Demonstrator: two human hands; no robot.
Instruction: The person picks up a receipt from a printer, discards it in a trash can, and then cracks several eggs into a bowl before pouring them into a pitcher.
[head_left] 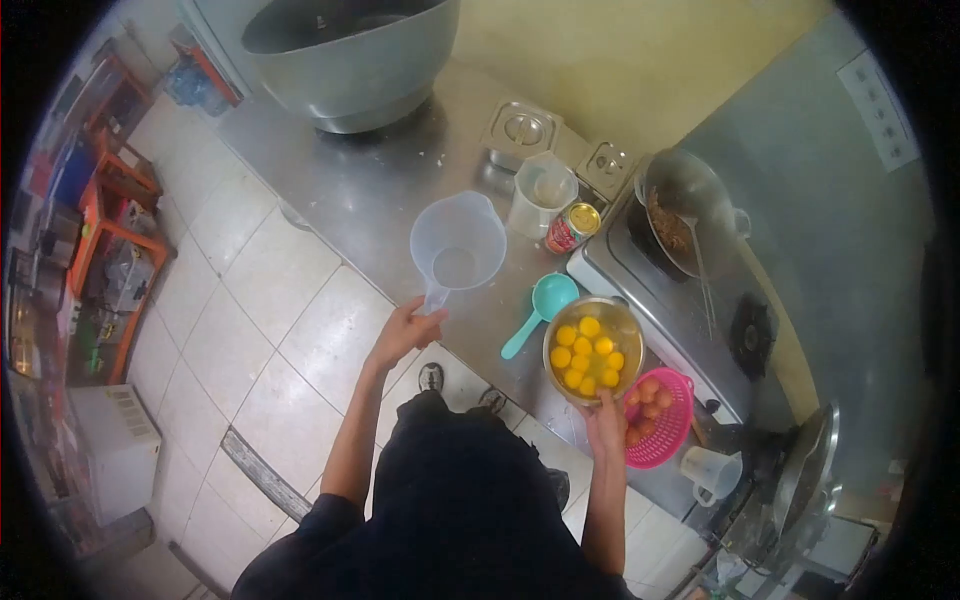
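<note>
My left hand (408,330) is closed on the handle of a translucent plastic jug (458,240) at the counter's front edge. The jug looks empty from above. With my right hand (605,422) I grip the near rim of a round metal bowl (632,335). Several whole egg yolks (583,345) lie in clear egg white inside it. Right beside the bowl is a pink plastic basket (672,435) of brown eggs (650,400). A turquoise ladle-like scoop (540,310) rests between the jug and the bowl.
A large metal mixing bowl (350,75) stands at the back left of the steel counter (350,190). Lidded steel containers (523,130), a white pitcher (542,195) and a can (573,228) sit behind. At right, a wok (690,210) with food is on the stove (665,330).
</note>
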